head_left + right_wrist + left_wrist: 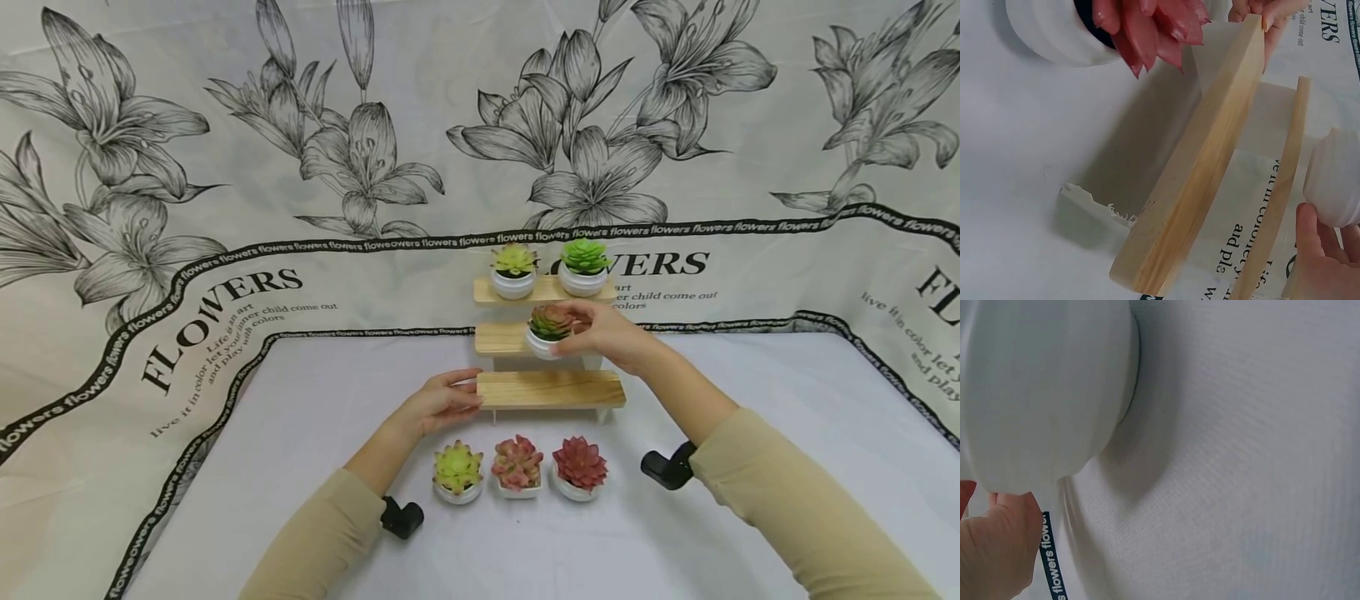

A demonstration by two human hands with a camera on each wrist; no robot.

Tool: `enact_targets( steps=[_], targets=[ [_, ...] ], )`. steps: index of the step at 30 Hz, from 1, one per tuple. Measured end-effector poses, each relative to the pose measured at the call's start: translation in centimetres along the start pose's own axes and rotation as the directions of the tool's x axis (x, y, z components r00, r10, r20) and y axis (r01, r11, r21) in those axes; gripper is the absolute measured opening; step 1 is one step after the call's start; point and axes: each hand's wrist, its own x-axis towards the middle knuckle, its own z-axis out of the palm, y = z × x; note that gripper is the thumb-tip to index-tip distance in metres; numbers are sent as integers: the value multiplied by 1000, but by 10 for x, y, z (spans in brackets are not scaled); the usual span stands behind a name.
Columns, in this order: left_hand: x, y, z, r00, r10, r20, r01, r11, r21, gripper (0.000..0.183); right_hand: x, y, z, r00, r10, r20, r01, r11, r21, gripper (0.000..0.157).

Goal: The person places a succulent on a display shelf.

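Right grip (pixel 600 336) pinching a brownish potted plant (pixel 551 323) at the middle shelf (pixel 499 340), left grip (pixel 441 404) pinching the bottom shelf (pixel 551 390), head view (apparently part done: two plants (pixel 513 260) shelved on top, three plants (pixel 517 465) left on the bench (pixel 330 417)). Left wrist: white pot (pixel 1041 394), close. Right wrist: held plant's seating unclear.

Mid shelf board (pixel 498 340): R end hidden behind R hand (pixel 597 333). Same hand covers R side of white pot (pixel 538 345) under brown-green succulent (pixel 547 322); can't tell if pot touches board. L hand (pixel 442 402) is cut off at top in R-wrist view, ditto red succulent (pixel 1138 37). L-wrist view: blurry close-up pot (pixel 1041 394) runs off top + L edges, can't ID which. Both sleeves (pixel 802 504) cut off at btm, head view.
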Motion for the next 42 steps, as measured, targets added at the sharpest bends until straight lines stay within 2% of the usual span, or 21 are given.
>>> enact_targets(
  steps=[12, 26, 42],
  targets=[
    [-2, -3, 0, 1000, 19, 4, -19, 1000, 3, 57, 10, -4, 10, 1000, -22, -22, 21, 999, -33, 71],
    [-3, -3, 1, 1000, 2, -10, -2, 1000, 11, 57, 20, 0, 19, 998, -15, -66, 12, 999, -43, 65],
    [0, -2, 2, 1000, 0, -26, 0, 1000, 6, 55, 26, -2, 26, 998, 37, -45, -34, 998, 54, 68]
  ],
)
